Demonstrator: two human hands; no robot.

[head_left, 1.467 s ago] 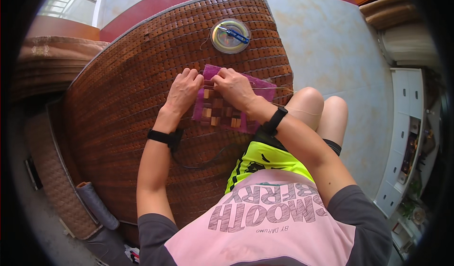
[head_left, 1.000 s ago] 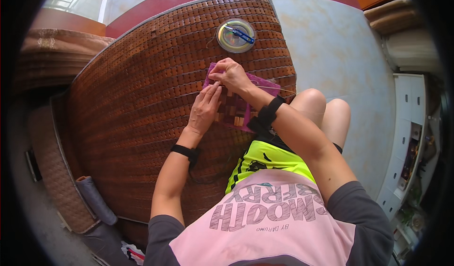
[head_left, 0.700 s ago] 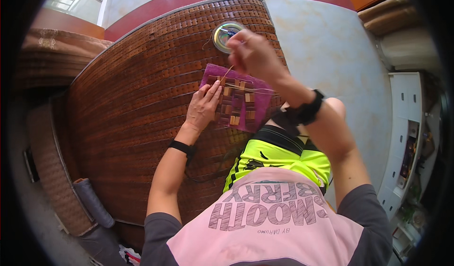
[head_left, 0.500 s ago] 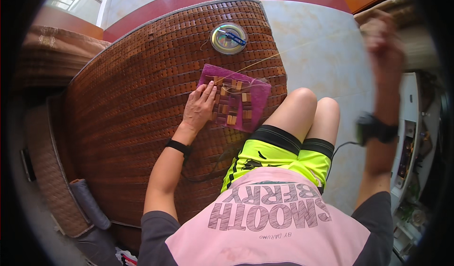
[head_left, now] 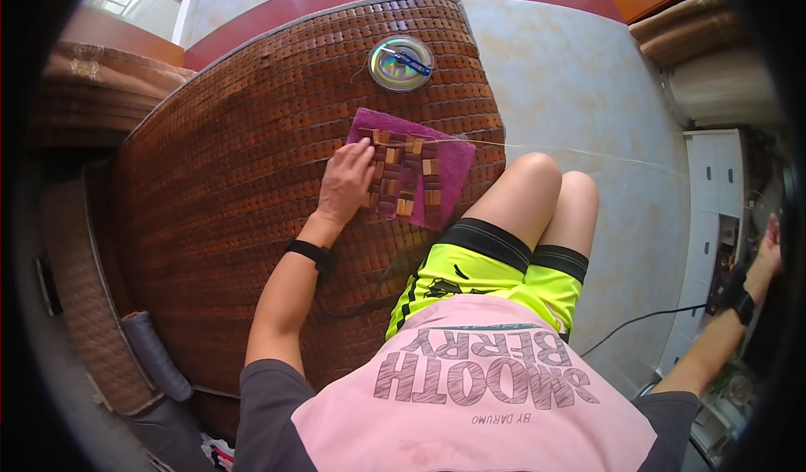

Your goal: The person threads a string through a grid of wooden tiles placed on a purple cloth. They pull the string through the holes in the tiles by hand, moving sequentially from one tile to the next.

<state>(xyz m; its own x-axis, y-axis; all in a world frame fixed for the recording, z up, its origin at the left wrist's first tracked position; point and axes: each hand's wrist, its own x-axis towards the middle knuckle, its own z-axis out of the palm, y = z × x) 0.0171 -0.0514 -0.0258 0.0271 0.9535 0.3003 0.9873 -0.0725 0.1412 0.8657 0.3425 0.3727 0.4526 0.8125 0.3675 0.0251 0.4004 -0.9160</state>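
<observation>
Rows of small brown wooden tiles (head_left: 389, 172) lie joined on a purple cloth (head_left: 456, 178), with gaps between some columns. My left hand (head_left: 344, 178) is at their left edge, its bent fingertips on the upper left corner tile and gripping there. A thin pale thread (head_left: 537, 146) runs from the tiles' top row far out to the right. My right hand (head_left: 771, 245) is stretched out at the right rim, its fingers closed around the thread's end; they are small and partly dark there. Beyond the cloth sits a round clear spool (head_left: 379, 76) with a blue-handled cutter (head_left: 406, 59) on it.
A brown tile mat (head_left: 243, 178) covers the bed beneath the cloth. My bare knees (head_left: 537, 178) are beside its right edge. At the right stands a white cabinet (head_left: 705, 166), and a black cable (head_left: 638, 321) crosses below it. A grey roll (head_left: 157, 356) lies at lower left.
My right hand has swung down and outward to the right, drawing the thread from a slanting line to a nearly level one. My left hand has stayed at the tiles, its fingers more bent.
</observation>
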